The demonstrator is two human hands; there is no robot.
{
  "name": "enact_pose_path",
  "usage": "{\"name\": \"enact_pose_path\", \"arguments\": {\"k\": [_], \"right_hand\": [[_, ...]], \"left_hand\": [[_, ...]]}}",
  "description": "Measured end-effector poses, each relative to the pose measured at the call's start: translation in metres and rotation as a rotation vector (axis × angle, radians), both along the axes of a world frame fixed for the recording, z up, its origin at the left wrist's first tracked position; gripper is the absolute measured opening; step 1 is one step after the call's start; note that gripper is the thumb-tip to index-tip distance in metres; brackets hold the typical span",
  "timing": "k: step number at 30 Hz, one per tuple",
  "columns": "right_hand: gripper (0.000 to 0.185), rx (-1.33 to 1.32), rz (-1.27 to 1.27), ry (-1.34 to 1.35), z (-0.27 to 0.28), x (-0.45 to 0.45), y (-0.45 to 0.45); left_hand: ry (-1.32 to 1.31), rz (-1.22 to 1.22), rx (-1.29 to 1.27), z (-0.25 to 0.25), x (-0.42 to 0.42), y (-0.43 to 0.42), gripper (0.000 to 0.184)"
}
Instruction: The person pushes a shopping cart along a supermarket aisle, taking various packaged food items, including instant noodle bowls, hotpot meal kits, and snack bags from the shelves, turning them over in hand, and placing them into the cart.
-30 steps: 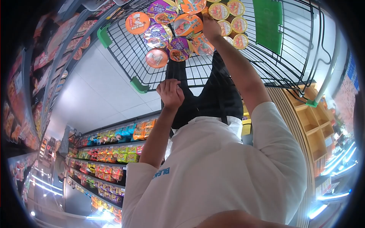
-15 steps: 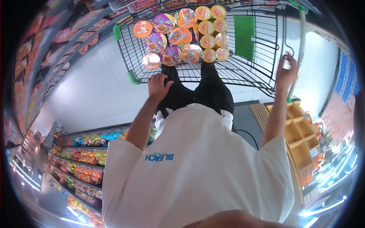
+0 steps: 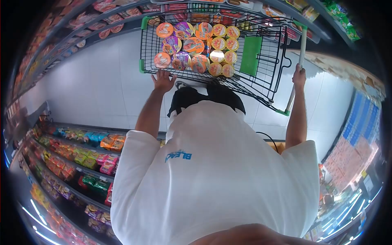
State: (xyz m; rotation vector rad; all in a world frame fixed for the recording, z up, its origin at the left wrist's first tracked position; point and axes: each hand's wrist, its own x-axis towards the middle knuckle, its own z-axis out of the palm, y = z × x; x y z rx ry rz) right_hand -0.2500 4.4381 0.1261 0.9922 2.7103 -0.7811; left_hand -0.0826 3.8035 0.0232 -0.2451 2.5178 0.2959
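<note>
A black wire shopping cart (image 3: 269, 87) with green corners stands across in front of me. Inside it, tubs with printed round lids, looking like instant noodle cups, stand in rows: orange ones (image 3: 194, 45), purple ones (image 3: 183, 30) and smaller yellow ones (image 3: 219, 43). My left hand (image 3: 163, 81) is at the cart's near rim by the left corner, fingers spread and seemingly touching the wire. The cart's pale handle bar (image 3: 303, 45) is on the right, and my right hand (image 3: 299, 76) is wrapped round it.
Shelves of packets (image 3: 87, 159) run behind me on the left. More shelves (image 3: 110, 16) curve along the far side, close to the cart. Stacked pink boxes (image 3: 349, 151) stand at the right. White floor tiles (image 3: 98, 81) lie beside the cart.
My right hand has closed round the handle bar, where before it was beside it. The view and cart have shifted relative to each other. My left hand stays by the rim.
</note>
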Motion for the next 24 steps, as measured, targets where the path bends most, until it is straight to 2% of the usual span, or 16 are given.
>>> {"name": "enact_pose_path", "arguments": {"k": [3, 7, 9, 11, 12, 17, 19, 20, 21, 23, 24], "right_hand": [[0.062, 0.072, 0.04, -0.016, -0.005, -0.012, 0.004], [0.066, 0.125, 0.089, -0.049, -0.013, -0.03, 0.008], [0.06, 0.123, 0.12, -0.006, -0.015, -0.037, 0.007], [0.055, 0.104, 0.127, -0.018, -0.014, -0.034, 0.008], [0.055, 0.104, 0.131, -0.024, -0.013, -0.03, 0.006], [0.048, -0.073, 0.119, 0.006, -0.006, -0.022, 0.002], [0.047, -0.199, 0.152, 0.043, -0.006, -0.015, 0.005], [0.046, -0.215, 0.168, 0.025, -0.007, -0.014, 0.005], [0.044, -0.23, 0.181, 0.003, -0.008, -0.013, 0.006], [0.043, -0.287, 0.203, -0.036, -0.02, -0.014, 0.014], [0.041, -0.291, 0.233, -0.049, -0.023, -0.013, 0.016]], "left_hand": [[0.076, -0.002, 0.025, -0.015, 0.012, -0.001, 0.058], [-0.063, 0.038, 0.102, 0.0, 0.022, -0.001, 0.06], [-0.101, 0.046, 0.119, 0.006, 0.026, -0.006, 0.059], [0.034, 0.051, 0.1, 0.006, 0.045, -0.002, 0.059], [0.001, 0.03, 0.085, 0.006, 0.046, -0.004, 0.061], [0.052, 0.075, 0.006, 0.009, 0.031, 0.002, 0.062], [0.17, 0.188, -0.027, -0.005, 0.03, 0.014, 0.061], [0.176, 0.24, -0.028, 0.0, 0.026, 0.025, 0.069], [0.172, 0.257, -0.032, -0.017, 0.027, 0.039, 0.069], [0.448, 0.795, -0.039, -0.048, 0.024, 0.075, 0.082], [0.29, 0.952, 0.016, -0.007, 0.004, 0.112, 0.096]]}}
